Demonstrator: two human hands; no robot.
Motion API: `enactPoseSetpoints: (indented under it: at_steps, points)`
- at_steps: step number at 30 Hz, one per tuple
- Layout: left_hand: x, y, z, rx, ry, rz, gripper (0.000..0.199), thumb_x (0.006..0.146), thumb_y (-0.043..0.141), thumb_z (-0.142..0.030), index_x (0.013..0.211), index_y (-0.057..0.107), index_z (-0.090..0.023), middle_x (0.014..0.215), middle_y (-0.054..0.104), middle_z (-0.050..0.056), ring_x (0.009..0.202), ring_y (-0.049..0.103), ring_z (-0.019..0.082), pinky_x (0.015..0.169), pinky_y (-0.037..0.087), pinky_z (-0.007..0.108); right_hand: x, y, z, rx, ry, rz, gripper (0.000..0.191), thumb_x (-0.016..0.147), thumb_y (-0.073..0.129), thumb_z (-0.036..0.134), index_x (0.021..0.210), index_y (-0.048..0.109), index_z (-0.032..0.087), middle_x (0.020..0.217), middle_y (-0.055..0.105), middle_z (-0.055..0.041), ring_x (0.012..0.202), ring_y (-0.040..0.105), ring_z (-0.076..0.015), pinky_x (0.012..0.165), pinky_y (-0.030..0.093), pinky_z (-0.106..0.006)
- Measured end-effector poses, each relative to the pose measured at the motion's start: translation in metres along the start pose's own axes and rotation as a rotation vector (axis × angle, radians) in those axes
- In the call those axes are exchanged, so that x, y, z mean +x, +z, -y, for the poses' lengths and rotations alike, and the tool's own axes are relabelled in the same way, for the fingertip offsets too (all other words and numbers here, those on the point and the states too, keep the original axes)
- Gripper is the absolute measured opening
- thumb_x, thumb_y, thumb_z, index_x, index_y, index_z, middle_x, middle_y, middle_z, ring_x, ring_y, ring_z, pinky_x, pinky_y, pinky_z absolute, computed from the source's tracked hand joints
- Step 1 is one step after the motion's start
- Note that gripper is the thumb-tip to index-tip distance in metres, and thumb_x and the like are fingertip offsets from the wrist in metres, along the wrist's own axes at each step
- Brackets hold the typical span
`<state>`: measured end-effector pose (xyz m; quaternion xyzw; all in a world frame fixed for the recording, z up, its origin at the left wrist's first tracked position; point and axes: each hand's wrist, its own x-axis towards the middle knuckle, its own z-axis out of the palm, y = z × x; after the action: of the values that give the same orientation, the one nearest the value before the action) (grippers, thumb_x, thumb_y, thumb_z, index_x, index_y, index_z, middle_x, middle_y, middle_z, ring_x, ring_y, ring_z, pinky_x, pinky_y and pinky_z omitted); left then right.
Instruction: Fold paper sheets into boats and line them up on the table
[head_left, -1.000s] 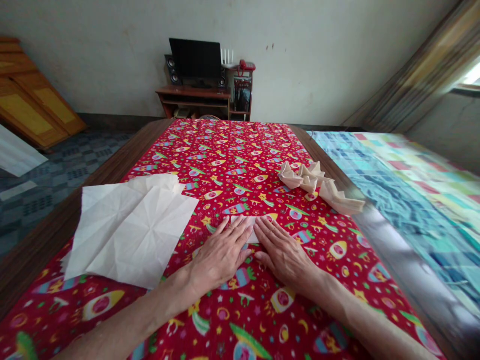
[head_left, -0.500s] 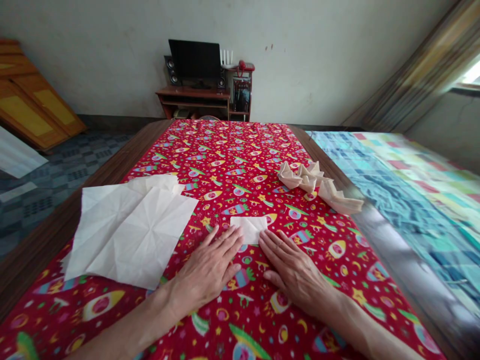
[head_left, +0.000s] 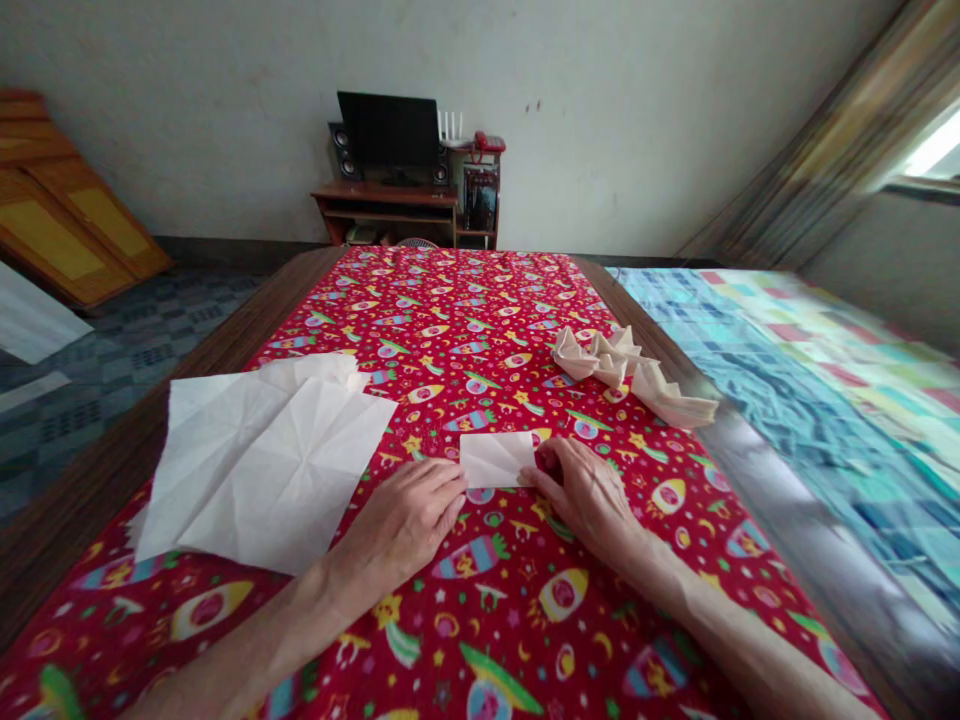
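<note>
A small folded white paper (head_left: 496,460) lies flat on the red patterned tablecloth (head_left: 480,340), faint crease lines across its top. My left hand (head_left: 416,510) is closed at the paper's left edge, thumb and fingertips together by the lower left corner. At the lower right corner, my right hand (head_left: 589,490) has its thumb on the paper and its fingers curled; the exact grip of both hands is partly hidden. To the left rest several creased white paper sheets (head_left: 300,465), overlapping in a loose stack.
Several folded paper pieces with pointed tips (head_left: 600,357) stand at the right side of the table. Beyond the table's far end is a desk (head_left: 386,192) with a monitor (head_left: 388,130). A bed with a checked cover (head_left: 750,370) adjoins the right side.
Both hands have gone from lying flat with fingers stretched over the paper's sides to curled fingers at its lower corners. More of the paper shows now.
</note>
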<state>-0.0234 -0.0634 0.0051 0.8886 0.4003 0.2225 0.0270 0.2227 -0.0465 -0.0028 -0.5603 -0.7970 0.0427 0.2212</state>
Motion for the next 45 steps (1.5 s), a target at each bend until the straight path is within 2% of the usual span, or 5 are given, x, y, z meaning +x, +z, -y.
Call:
enactPoseSetpoints:
  at_steps: [9,20,28,39,45]
  points:
    - [0.0,0.004,0.003,-0.066,0.016,-0.096,0.021,0.091,0.045,-0.014,0.103,0.063,-0.014,0.106,0.064,0.007,0.102,0.056,0.018,0.091,0.049,0.033,0.001,0.006,0.006,0.266,0.1,0.086,0.023,0.079,0.06,0.029,0.06,0.052,0.018,0.054,0.054,0.0039,0.049,0.046,-0.009,0.049,0.03,-0.02]
    - [0.017,-0.031,0.003,0.013,0.035,-0.31,0.052,0.087,0.046,-0.004,0.136,0.039,-0.02,0.133,0.048,0.008,0.124,0.044,0.02,0.104,0.041,0.038,0.031,-0.031,0.005,0.089,-0.268,-0.46,0.014,0.086,0.055,0.023,0.073,0.055,0.018,0.07,0.059,-0.0015,0.063,0.052,-0.0116,0.059,0.038,-0.022]
    - [0.022,-0.007,-0.003,0.054,0.082,-0.143,0.036,0.086,0.055,-0.012,0.121,0.053,-0.019,0.127,0.053,0.008,0.12,0.044,0.025,0.101,0.041,0.043,0.007,0.001,0.012,-0.065,-0.483,-0.128,0.019,0.092,0.045,0.017,0.08,0.059,0.016,0.077,0.059,-0.0042,0.069,0.05,-0.0135,0.06,0.038,-0.024]
    - [0.016,0.018,-0.008,-0.13,0.078,-0.059,0.01,0.087,0.054,-0.014,0.093,0.062,-0.016,0.089,0.064,0.003,0.085,0.057,0.017,0.078,0.05,0.031,-0.004,0.003,0.002,0.08,-0.45,0.006,0.02,0.092,0.046,0.02,0.089,0.066,0.017,0.079,0.06,-0.005,0.069,0.053,-0.0138,0.056,0.039,-0.023]
    - [0.016,0.024,-0.01,-0.248,-0.141,-0.047,0.015,0.09,0.052,-0.023,0.078,0.06,-0.017,0.079,0.06,0.001,0.073,0.057,0.012,0.069,0.048,0.023,-0.006,0.005,-0.004,0.321,-0.307,0.044,0.018,0.091,0.05,0.021,0.089,0.066,0.016,0.076,0.061,-0.0044,0.065,0.056,-0.0112,0.057,0.043,-0.021]
